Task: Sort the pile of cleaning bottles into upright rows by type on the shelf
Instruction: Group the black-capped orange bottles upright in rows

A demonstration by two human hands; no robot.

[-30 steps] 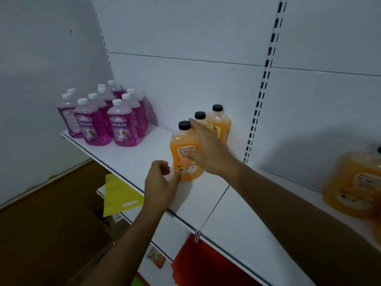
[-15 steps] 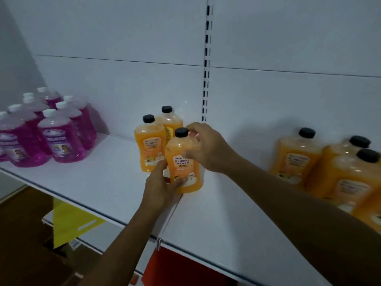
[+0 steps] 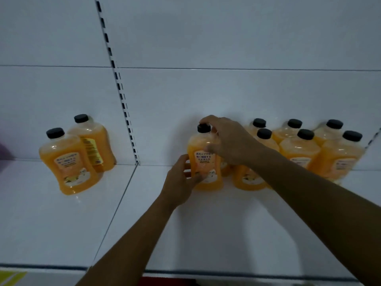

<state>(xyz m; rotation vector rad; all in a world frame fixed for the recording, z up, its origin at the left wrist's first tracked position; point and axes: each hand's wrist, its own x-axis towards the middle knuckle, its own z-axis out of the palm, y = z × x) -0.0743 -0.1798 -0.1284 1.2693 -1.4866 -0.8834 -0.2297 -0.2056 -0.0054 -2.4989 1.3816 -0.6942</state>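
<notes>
Nearest me, my left hand curls its fingers round the lower left side of an orange bottle standing upright on the white shelf, towards its back edge. My right hand grasps the same bottle up top, fingertips pinching the black cap. Just right of it, a cluster of orange bottles stands against the back panel. Two more orange bottles stand well apart at the shelf's back left.
</notes>
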